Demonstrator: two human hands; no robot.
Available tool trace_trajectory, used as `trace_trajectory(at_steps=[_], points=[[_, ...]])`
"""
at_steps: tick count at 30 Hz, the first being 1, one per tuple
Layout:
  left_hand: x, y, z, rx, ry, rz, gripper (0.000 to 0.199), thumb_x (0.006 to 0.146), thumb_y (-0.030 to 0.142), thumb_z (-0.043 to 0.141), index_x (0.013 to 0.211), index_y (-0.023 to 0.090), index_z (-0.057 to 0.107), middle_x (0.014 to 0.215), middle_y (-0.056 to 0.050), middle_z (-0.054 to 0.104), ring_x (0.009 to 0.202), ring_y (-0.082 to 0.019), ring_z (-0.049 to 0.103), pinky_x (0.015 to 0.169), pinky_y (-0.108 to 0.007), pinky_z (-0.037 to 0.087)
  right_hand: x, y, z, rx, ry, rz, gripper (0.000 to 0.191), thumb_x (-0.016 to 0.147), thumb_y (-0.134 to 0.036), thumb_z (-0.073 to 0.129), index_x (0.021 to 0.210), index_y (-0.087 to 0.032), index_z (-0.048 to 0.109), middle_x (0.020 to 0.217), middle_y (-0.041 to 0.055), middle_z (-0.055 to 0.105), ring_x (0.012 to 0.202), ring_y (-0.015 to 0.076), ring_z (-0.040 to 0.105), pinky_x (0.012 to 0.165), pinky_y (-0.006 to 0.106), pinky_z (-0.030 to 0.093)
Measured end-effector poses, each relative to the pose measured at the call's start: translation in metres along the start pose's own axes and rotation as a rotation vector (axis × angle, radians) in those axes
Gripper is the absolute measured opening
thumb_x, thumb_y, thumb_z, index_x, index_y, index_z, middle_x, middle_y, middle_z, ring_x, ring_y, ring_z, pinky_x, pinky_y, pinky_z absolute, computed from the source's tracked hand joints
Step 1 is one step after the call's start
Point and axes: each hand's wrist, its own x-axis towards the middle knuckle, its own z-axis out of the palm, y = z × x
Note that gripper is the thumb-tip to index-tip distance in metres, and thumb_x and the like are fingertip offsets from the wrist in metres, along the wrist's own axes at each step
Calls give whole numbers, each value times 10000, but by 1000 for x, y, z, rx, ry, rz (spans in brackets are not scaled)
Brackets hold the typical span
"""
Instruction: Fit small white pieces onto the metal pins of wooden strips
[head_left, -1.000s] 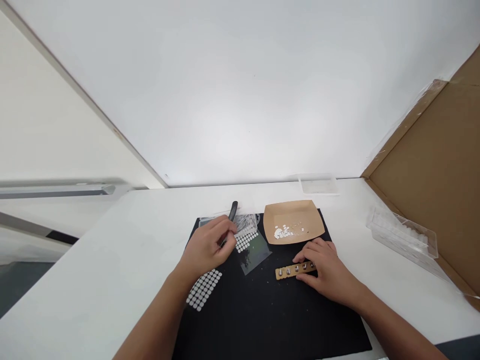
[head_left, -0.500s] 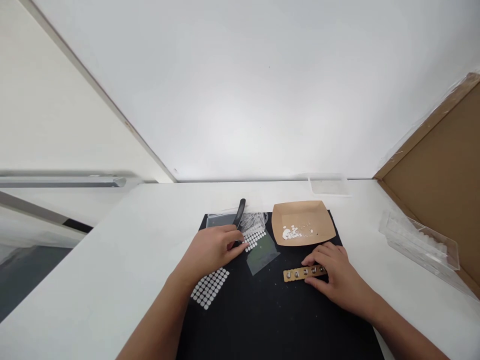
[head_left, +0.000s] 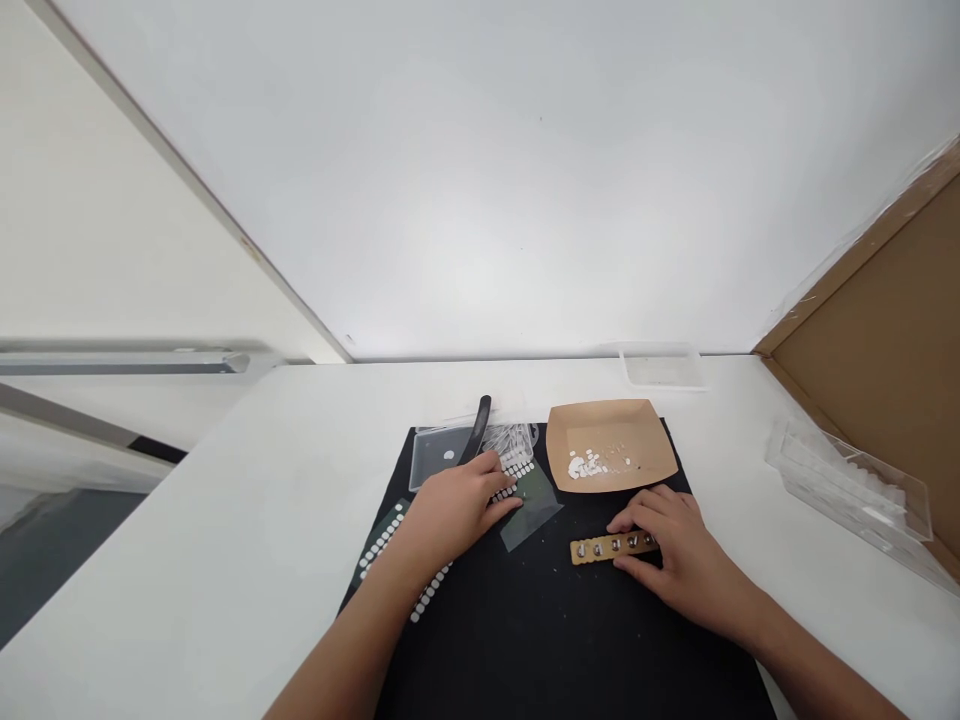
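Left hand [head_left: 465, 500] has slid inward since half a second ago, so its fingers now sit further over the clear plastic sheet of small white dots [head_left: 534, 510]. Right hand [head_left: 669, 545] is pretty much where it was.

Right fingers have a grip on the tan, scalloped-edged strip with shiny metal pieces set along it [head_left: 589, 550]: thumb on the near edge, the others over the far edge. Five metal bits show, with the right end tucked under the hand and the rest poking out left of the fingertips, on the black mat [head_left: 570, 640]. Left thumb and index finger are close together over the dots; can't tell if they're pinching one.

Just beyond the right fingers is a brown paperboard tray [head_left: 592, 425] with loose white bits [head_left: 585, 464] inside. Past the left knuckles there's a curved black handle [head_left: 481, 420] and a pile of thin white sticks [head_left: 511, 439].

Handling-wise, I'd guess the strip is light and stiff, so holding both long edges makes sense, keeping skin off the metal. That sheet looks thin, bendy and probably a bit slick; I'd take it by the bare corner nearest the right fingers. Dots look tiny and feather-light, so go fingertips only, at the rim.
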Motion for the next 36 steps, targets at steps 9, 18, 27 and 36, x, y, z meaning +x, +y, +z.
trace_trajectory(at_steps=[9,18,27,36], points=[[1,3,2,-11,7,-30,258,1066,405,612,1009,251,810,1126,-23,749,811,-182,740,596,-263,437,0,1,1,-30,15,-21,280,892,-193,842,1115,-303,714,1087,29,720,1096,288,638,943,471,480],[2,11,0,-30,15,-93,349,1095,366,510,970,240,810,1086,-29,752,799,-177,737,605,-263,455,-1,2,-9,-34,22,-92,333,865,-193,876,1139,-293,713,1144,47,713,1140,294,628,943,451,521],[2,9,6,25,67,-45,347,1092,357,489,962,220,780,1045,-44,743,743,-165,702,558,-257,409,-1,-2,-9,-39,59,-295,330,998,-288,767,1320,-305,694,1155,71,695,1112,269,625,951,451,519],[2,18,9,-45,246,210,298,1118,293,467,1056,205,745,1046,-57,768,839,-174,743,652,-266,531,0,-6,-3,-118,113,-376,162,1063,-273,666,1191,-291,763,1077,64,718,1038,244,636,916,433,506]])
